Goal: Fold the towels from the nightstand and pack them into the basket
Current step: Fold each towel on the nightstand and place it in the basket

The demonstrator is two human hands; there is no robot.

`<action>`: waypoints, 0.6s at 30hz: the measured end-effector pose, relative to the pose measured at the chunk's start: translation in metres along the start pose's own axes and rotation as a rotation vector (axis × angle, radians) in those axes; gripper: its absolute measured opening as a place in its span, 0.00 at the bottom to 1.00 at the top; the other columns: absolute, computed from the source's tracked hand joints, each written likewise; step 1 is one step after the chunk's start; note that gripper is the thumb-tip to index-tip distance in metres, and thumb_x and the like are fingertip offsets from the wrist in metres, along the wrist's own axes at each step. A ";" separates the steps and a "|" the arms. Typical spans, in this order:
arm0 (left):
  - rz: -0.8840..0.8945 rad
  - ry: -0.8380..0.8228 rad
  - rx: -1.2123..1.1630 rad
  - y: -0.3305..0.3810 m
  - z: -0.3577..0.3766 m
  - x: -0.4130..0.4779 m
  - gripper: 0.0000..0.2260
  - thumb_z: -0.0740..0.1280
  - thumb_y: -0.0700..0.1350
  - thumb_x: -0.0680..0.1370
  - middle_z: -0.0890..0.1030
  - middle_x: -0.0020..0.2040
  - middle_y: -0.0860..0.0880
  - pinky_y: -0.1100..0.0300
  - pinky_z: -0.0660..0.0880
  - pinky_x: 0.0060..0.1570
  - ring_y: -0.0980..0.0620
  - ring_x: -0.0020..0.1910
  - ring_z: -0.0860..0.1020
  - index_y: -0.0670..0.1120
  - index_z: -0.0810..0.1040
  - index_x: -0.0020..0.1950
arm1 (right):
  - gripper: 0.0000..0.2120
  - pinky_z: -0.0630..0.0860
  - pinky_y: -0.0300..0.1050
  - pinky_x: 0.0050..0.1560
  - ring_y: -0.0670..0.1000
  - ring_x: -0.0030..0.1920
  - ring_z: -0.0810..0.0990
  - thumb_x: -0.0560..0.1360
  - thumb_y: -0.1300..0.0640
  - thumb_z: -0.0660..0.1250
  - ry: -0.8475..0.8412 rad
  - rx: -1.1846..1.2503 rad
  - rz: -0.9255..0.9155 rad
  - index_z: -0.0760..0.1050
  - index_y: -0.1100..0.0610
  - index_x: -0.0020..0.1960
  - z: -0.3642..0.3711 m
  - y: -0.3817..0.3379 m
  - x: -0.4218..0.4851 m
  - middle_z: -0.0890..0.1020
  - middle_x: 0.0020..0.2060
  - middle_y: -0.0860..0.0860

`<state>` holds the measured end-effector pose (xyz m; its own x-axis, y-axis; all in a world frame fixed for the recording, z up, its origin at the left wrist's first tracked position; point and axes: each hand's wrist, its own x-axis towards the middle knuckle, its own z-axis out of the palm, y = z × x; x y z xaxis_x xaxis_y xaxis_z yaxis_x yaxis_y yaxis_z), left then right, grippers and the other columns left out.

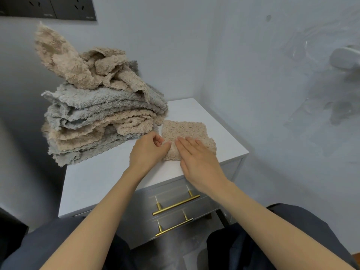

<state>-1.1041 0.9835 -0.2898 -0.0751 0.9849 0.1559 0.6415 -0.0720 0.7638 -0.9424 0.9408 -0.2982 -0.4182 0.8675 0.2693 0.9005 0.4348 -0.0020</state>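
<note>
- A pale grey wall (175,45) stands behind a white nightstand (97,182). The nightstand has two grey drawers with gold bar handles (176,204).
- Above the nightstand, to the left, are dark socket panels (48,6). Their small print is too small to read.
- The folded towel (185,129) is beige and fluffy. It lies as a small rectangle at the right front of the nightstand top.
- The left hand (148,151) pinches its left edge with curled fingers.
- The right hand (198,162) presses flat on it with straight fingers.
- An untidy pile of beige and grey towels (101,114) sits on the left back of the nightstand.
</note>
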 end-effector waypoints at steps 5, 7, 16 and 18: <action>0.017 0.011 0.019 0.000 0.001 -0.001 0.08 0.70 0.53 0.73 0.78 0.37 0.55 0.59 0.69 0.37 0.54 0.39 0.77 0.50 0.76 0.43 | 0.25 0.38 0.40 0.73 0.49 0.78 0.48 0.83 0.56 0.48 -0.039 -0.035 -0.028 0.47 0.57 0.78 -0.002 0.018 -0.008 0.51 0.78 0.52; 0.031 0.017 0.042 -0.001 0.001 -0.002 0.07 0.69 0.53 0.74 0.78 0.37 0.55 0.59 0.69 0.37 0.54 0.39 0.77 0.50 0.76 0.43 | 0.24 0.39 0.39 0.73 0.49 0.77 0.49 0.84 0.55 0.47 -0.039 -0.043 0.004 0.48 0.56 0.78 -0.002 0.025 -0.013 0.52 0.78 0.51; 0.449 0.142 0.248 0.003 -0.001 -0.015 0.06 0.66 0.41 0.77 0.81 0.47 0.54 0.59 0.70 0.41 0.52 0.49 0.76 0.51 0.81 0.47 | 0.25 0.59 0.42 0.71 0.45 0.76 0.53 0.83 0.48 0.48 -0.117 0.008 0.093 0.50 0.52 0.78 -0.016 0.051 -0.025 0.54 0.77 0.47; 0.516 0.078 0.265 0.004 -0.006 -0.017 0.09 0.66 0.39 0.77 0.83 0.48 0.53 0.56 0.75 0.48 0.52 0.51 0.78 0.49 0.84 0.51 | 0.24 0.66 0.45 0.67 0.46 0.75 0.57 0.84 0.51 0.50 -0.105 0.026 0.105 0.52 0.51 0.78 -0.017 0.051 -0.024 0.56 0.77 0.47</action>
<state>-1.1049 0.9658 -0.2858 0.2477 0.8178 0.5195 0.7785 -0.4872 0.3956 -0.8848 0.9376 -0.2882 -0.3336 0.9283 0.1643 0.9370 0.3457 -0.0504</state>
